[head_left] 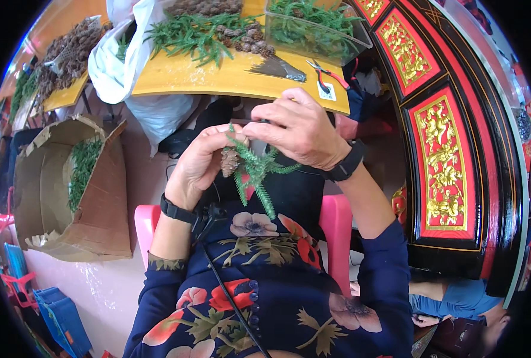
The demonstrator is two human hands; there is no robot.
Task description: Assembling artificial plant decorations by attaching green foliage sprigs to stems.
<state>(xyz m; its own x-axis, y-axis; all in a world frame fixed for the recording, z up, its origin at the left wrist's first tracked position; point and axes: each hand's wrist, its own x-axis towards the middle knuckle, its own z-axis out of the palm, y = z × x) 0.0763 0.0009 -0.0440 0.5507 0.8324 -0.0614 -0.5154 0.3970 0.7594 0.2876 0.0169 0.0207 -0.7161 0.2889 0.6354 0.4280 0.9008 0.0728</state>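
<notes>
My left hand (201,153) pinches the stem end of an artificial pine sprig (256,168) above my lap. Its green needled branches spread downward and to the right. A small brown pine cone (230,161) hangs at the sprig's left side, just under my left fingers. My right hand (301,130) is closed, its fingertips meeting those of the left at the top of the stem. What the right fingers pinch is too small or hidden to make out.
Ahead, a yellow table (218,80) bears green sprigs (203,39), pine cones (250,40), a bundle of dark wires (277,68), red-handled pliers (328,77) and a clear bin (316,45). A cardboard box (107,203) stands left; a carved panel (443,167) rises right.
</notes>
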